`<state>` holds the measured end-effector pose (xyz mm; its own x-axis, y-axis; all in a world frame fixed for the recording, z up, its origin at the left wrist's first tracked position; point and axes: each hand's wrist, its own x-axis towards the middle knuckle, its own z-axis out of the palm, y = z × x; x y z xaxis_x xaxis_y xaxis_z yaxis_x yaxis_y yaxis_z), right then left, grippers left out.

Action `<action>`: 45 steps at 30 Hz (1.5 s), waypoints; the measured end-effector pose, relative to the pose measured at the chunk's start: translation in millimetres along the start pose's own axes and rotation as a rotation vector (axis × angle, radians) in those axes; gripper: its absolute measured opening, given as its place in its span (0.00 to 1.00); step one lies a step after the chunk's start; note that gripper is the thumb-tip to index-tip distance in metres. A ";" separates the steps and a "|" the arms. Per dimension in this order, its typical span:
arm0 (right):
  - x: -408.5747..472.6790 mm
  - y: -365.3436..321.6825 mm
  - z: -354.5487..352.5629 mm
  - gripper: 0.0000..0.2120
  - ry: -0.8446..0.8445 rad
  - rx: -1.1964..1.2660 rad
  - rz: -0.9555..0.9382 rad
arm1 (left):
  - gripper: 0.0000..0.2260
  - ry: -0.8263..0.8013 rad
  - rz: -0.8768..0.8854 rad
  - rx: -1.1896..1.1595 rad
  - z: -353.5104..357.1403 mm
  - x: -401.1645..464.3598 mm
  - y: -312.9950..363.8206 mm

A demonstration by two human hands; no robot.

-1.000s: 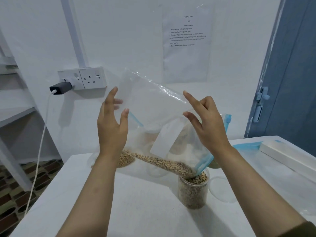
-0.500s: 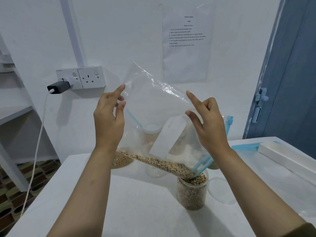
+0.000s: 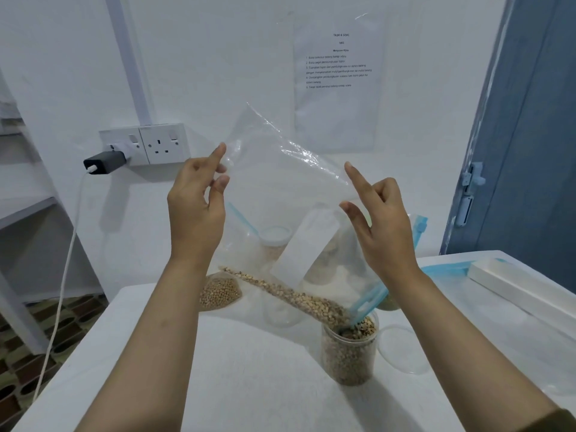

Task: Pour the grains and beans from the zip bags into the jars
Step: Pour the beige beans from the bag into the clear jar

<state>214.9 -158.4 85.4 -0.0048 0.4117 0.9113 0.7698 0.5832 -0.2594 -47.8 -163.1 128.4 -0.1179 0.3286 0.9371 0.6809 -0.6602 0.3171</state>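
A clear zip bag with a blue zip strip is held tilted above the white table, mouth down. My left hand pinches its upper left edge and my right hand pinches its right edge. Tan beans lie along the bag's lower fold and slide into a clear jar, which is nearly full. A white label is stuck on the bag.
Another bag of beans lies behind on the table, with a jar seen through the plastic. A clear round lid lies right of the jar. A white box and an empty blue-zip bag lie at right.
Both hands have lifted the bag's closed end a little higher, my left hand closing from spread fingers to a pinch. More beans have slid toward the jar.
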 end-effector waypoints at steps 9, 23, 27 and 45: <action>3.1 0.1 -0.9 0.24 0.015 0.021 0.029 | 0.19 -0.011 0.017 -0.011 0.9 7.4 3.1; 4.8 1.1 -3.0 0.23 0.018 0.054 0.053 | 0.19 -0.023 0.035 0.006 0.8 12.6 4.0; 5.4 0.1 -2.4 0.22 0.018 0.066 0.071 | 0.19 -0.022 0.034 -0.003 0.9 14.1 3.3; 3.3 -7.0 0.6 0.21 0.036 0.073 0.021 | 0.38 0.115 -0.508 0.103 22.2 -88.9 0.6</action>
<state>209.2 -160.8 90.1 0.0354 0.3995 0.9160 0.7211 0.6244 -0.3002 -20.9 -177.7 42.0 -0.5260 0.5093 0.6812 0.5842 -0.3657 0.7245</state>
